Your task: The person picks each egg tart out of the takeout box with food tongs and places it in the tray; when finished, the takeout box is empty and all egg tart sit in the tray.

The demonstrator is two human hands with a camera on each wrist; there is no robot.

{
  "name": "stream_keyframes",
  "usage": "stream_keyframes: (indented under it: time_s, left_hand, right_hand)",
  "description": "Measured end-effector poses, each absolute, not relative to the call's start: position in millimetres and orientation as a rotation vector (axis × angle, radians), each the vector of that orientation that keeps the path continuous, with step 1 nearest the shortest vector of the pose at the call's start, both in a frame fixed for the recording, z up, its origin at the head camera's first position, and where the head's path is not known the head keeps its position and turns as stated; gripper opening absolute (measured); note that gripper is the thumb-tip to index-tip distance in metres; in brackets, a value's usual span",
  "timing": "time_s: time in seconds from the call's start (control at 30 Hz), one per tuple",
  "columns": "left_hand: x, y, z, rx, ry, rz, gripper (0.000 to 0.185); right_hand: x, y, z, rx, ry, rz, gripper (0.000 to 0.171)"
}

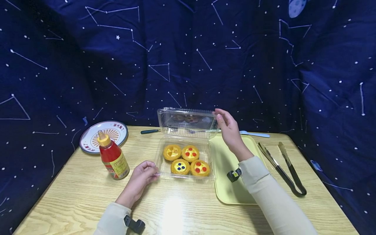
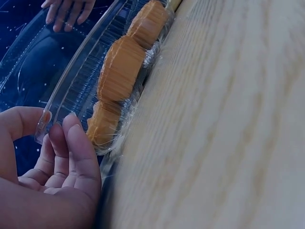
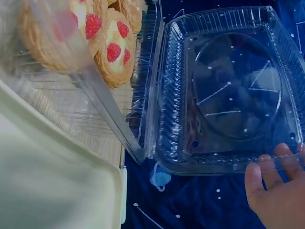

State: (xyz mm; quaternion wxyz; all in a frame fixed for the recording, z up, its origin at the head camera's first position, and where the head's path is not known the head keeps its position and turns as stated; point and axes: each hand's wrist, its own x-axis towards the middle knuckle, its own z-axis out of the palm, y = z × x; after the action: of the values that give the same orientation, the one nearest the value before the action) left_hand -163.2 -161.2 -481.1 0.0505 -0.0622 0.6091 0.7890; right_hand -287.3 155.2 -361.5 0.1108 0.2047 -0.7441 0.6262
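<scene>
A clear plastic clamshell box [image 1: 182, 176] stands open on the wooden table, with several yellow tarts [image 1: 190, 153] topped with red or blue dots inside. Its lid [image 1: 188, 119] stands upright at the back. My left hand [image 1: 154, 174] pinches the front left corner of the base; the left wrist view shows thumb and fingers [image 2: 71, 138] curled on the rim [image 2: 71, 90] beside the tarts [image 2: 121, 69]. My right hand [image 1: 220, 119] holds the lid's upper right corner. In the right wrist view its fingers [image 3: 267, 174] grip the edge of the lid [image 3: 233, 86], with the tarts [image 3: 114, 47] beyond.
A red sauce bottle [image 1: 113, 160] with a yellow cap stands left of the box, with a patterned plate [image 1: 104, 135] behind it. A pale green tray [image 1: 232, 192] lies right of the box, and black tongs [image 1: 283, 169] further right. A dark pen [image 1: 149, 131] and a light blue utensil [image 1: 255, 133] lie at the back.
</scene>
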Motion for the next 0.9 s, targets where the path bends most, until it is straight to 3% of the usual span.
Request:
stream_keyframes:
  time_s: [0.3, 0.53, 0.9]
  left_hand:
    - [-165.9, -164.5, -486.5, -0.170, 1.870, 2.385, 0.009]
    - [-164.2, -163.9, -488.3, -0.136, 1.859, 2.395, 0.006]
    - [-163.4, -165.2, -489.7, -0.086, 1.857, 2.406, 0.009]
  right_hand:
    - [-305.6, 158.0, -372.1, 0.460, -2.264, 2.059, 0.057]
    - [-315.2, 161.8, -389.6, 0.334, -2.358, 2.132, 0.055]
    - [-322.8, 167.0, -420.6, 0.322, -2.509, 2.164, 0.065]
